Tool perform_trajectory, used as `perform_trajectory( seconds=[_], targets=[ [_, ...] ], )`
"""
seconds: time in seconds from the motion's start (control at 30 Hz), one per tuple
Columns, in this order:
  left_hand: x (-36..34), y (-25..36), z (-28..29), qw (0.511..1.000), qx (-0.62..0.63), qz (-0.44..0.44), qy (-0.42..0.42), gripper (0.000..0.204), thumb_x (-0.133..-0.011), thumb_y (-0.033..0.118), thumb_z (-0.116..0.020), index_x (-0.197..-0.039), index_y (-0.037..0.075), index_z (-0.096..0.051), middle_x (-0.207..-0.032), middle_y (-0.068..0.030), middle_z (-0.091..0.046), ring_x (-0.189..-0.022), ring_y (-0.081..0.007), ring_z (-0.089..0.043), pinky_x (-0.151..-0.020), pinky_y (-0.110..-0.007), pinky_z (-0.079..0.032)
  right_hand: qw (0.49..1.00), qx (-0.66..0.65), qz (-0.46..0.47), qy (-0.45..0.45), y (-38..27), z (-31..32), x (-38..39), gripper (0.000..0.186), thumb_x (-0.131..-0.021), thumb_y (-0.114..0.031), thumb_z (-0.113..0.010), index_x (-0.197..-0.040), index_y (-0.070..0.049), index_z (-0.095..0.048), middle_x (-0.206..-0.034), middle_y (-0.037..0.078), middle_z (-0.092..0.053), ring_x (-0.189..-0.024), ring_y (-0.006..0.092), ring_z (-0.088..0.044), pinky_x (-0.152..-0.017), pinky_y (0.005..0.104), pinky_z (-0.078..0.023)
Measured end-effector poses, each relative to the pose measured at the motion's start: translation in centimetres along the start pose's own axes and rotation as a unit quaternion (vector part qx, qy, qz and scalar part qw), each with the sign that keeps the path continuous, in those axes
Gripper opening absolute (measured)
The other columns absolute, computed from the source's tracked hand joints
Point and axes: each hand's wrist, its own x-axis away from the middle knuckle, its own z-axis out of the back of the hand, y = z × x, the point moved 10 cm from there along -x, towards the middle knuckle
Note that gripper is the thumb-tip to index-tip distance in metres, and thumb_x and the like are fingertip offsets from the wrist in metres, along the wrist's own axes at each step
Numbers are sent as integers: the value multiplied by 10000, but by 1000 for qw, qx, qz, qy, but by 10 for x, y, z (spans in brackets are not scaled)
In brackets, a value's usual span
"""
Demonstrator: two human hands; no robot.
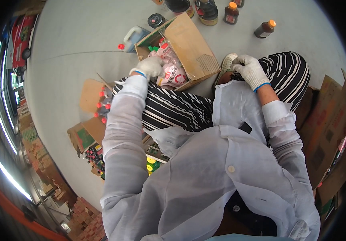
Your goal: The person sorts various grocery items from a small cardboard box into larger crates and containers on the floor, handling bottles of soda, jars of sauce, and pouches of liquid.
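On the smooth gray floor [68, 68], at the far middle, sits an open, stiff brown card box [191, 38] with shiny pink-and-white bags [174, 76] inside. The left hand [151, 66], gloved in white knit, bends down beside the bags; its grip is hidden. The right hand [248, 69], gloved too, curls near the right knee [291, 74]; I can't tell if it's holding anything.

Your gloved left hand [152, 67] is just beyond your left thigh [173, 108], left arm [124, 136] stretched forward; your gloved right hand [251, 70], fingers [239, 61] partly curled, sits right of that thigh, right forearm [276, 110] angled inward.
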Motion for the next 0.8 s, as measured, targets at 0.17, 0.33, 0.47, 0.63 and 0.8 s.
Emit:
perform_trajectory(
  seconds=[0.17,0.33,0.47,0.63,0.8],
  targets=[
    [-41,-32,-26,982,-127,115,84,340,-779,146,-615,-1111,76,-642,-1165,-186,-625,-1111,-322,-590,-932,-402,-473,999,48,-3,-9,12,-7,-5,226,-773,-195,-670,-926,-31,-699,-874,163,-669,-829,277,-641,-773,354,-497],
    [-19,40,-1,927,-319,-1,198,416,-822,166,-566,-1238,177,-554,-1299,-70,-518,-1164,-263,-517,-921,-405,-458,999,28,-19,-28,14,-8,-4,243,-772,-223,-671,-943,-53,-705,-915,188,-669,-881,327,-641,-791,386,-495],
    [-40,44,-36,953,-276,-12,122,509,-833,182,-579,-1336,229,-517,-1393,-79,-433,-1302,-319,-346,-944,-542,-407,998,55,3,-23,5,-8,-3,243,-774,-216,-669,-958,-63,-708,-915,179,-671,-874,313,-646,-798,378,-496],
    [-63,43,-54,952,-302,22,31,605,-749,276,-680,-1330,177,-543,-1447,-102,-407,-1337,-367,-309,-1032,-555,-322,999,25,26,-4,10,-5,-3,215,-751,-185,-684,-904,-36,-708,-876,175,-667,-828,307,-642,-771,362,-504],
    [-69,29,-86,946,-303,-59,-98,408,-773,260,-649,-1139,83,-684,-1331,-128,-554,-1229,-308,-499,-929,-495,-424,999,-6,36,2,10,-7,5,192,-743,-157,-684,-870,-14,-702,-853,171,-660,-809,297,-641,-760,355,-503]
  ],
)
